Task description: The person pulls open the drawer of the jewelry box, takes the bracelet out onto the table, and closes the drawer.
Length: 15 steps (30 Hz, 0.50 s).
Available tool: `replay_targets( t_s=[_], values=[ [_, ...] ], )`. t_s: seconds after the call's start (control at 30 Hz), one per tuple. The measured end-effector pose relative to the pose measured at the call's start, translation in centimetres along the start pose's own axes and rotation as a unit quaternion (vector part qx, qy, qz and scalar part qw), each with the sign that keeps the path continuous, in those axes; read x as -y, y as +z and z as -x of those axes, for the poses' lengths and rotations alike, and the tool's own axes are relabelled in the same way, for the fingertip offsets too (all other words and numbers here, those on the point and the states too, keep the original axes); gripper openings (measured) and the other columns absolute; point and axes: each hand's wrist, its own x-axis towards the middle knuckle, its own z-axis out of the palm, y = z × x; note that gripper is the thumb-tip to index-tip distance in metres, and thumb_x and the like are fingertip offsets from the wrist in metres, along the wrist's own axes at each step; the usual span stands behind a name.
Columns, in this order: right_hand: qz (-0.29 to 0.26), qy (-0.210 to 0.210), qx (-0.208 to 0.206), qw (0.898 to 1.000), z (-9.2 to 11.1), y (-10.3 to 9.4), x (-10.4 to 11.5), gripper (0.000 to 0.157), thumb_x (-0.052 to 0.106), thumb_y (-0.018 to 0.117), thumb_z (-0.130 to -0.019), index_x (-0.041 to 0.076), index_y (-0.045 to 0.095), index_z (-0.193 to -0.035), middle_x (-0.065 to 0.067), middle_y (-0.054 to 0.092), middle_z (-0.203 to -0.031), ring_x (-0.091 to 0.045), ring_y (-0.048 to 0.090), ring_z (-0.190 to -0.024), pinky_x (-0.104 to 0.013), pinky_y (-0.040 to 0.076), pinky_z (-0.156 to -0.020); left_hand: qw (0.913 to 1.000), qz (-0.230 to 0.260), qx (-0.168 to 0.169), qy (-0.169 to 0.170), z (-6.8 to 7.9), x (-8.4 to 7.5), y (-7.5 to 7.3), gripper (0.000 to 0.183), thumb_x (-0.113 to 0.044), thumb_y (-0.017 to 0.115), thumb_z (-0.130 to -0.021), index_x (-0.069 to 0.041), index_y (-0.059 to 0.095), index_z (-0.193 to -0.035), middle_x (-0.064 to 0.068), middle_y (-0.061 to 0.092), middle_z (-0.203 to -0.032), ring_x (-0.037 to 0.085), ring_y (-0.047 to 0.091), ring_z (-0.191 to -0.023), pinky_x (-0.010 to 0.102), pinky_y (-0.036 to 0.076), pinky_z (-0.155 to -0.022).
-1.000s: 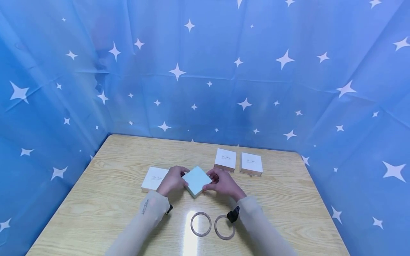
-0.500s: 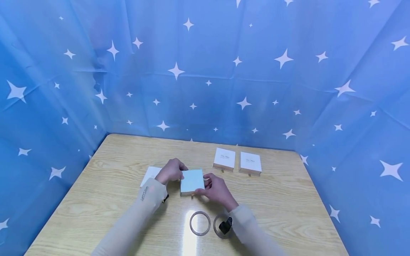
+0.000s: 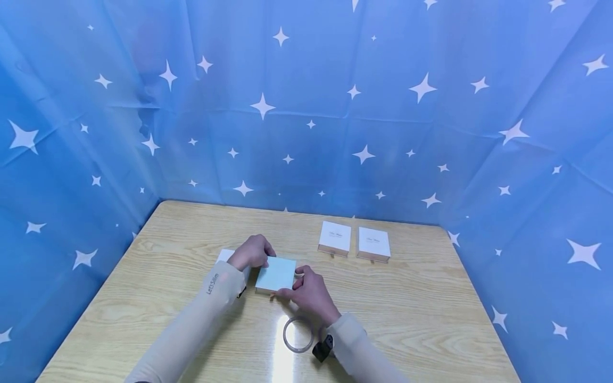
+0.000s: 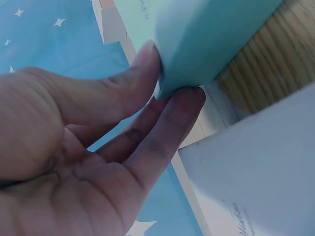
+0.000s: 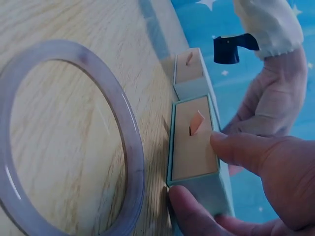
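Note:
Both hands hold a mint-green drawer box (image 3: 275, 275) low over the wooden table, and I cannot tell whether it touches the wood. My left hand (image 3: 252, 252) pinches its far left corner between thumb and fingers (image 4: 184, 105). On the right side my right hand (image 3: 312, 295) grips it, the thumb (image 5: 236, 150) by the tan drawer front (image 5: 194, 152) with its small orange ribbon tab (image 5: 197, 121). Just left of it lies a white box (image 3: 225, 255), mostly covered by my left hand and sleeve. A pale purplish-grey bangle (image 5: 132, 147) lies in front of my right hand.
Two white boxes with printed lids, one (image 3: 334, 237) beside the other (image 3: 373, 243), stand at the back of the wooden table (image 3: 431, 308). A second bangle is largely hidden under my right wrist. Blue star-patterned cloth (image 3: 306, 106) hangs behind and at the sides.
The mint-green box has turned from a diamond angle to nearly square with the table. Both hands have carried it left, closer to the white box, and the right wrist now covers one bangle.

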Motion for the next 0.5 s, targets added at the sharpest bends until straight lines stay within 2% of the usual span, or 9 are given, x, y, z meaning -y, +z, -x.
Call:
replay_targets(
  t_s=[0.2, 0.4, 0.5],
  values=[
    [0.005, 0.006, 0.007, 1.0, 0.0, -0.1, 0.1, 0.082, 0.041, 0.087, -0.08, -0.004, 0.052, -0.138, -0.001, 0.066, -0.089, -0.014, 0.061, -0.076, -0.027, 0.051, -0.066, 0.9999, -0.002, 0.009, -0.004, -0.1, 0.1, 0.0, 0.03, 0.009, 0.07, -0.086, -0.007, 0.079, -0.11, 0.012, 0.076, -0.111, 0.021, 0.065, -0.09, 0.029, 0.054, -0.073],
    [0.014, 0.003, 0.013, 1.0, 0.1, -0.7, 0.1, 0.078, 0.045, 0.084, -0.082, -0.001, 0.054, -0.137, 0.0, 0.067, -0.091, -0.013, 0.063, -0.08, -0.029, 0.053, -0.073, 0.9991, -0.025, 0.01, 0.031, -0.2, 0.1, -0.2, 0.032, -0.001, 0.074, -0.089, -0.006, 0.075, -0.12, 0.013, 0.073, -0.117, 0.023, 0.068, -0.101, 0.036, 0.058, -0.085],
    [0.011, -0.008, 0.014, 1.0, 0.0, -1.2, 0.0, 0.071, 0.045, 0.081, -0.085, 0.002, 0.056, -0.136, -0.002, 0.07, -0.096, -0.014, 0.065, -0.086, -0.033, 0.056, -0.078, 0.9987, -0.018, 0.001, 0.048, -0.2, 0.1, -0.2, 0.033, -0.01, 0.073, -0.092, -0.005, 0.072, -0.125, 0.015, 0.071, -0.118, 0.025, 0.067, -0.104, 0.039, 0.058, -0.088]
  ],
)
